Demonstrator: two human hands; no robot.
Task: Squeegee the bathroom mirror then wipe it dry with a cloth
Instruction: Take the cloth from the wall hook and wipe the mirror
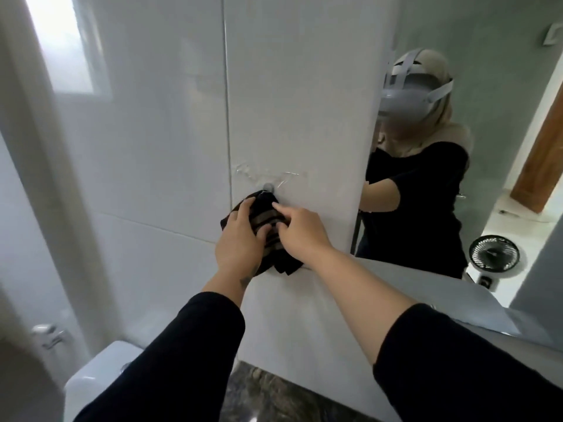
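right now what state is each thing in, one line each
cloth: dark, bunched, hanging from the hook, held by both hands
hook: stuck on the white wall tile, cloth on it
left hand: fingers closed on the cloth
right hand: on the cloth, index finger extended
mirror: untouched, reflecting the person
fan: seen in reflection, spinning or not unclear

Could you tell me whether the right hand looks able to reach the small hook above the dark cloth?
Probably yes. The right hand rests on the dark cloth just below the hook, its index finger already pointing that way, and nothing lies between them on the white wall.
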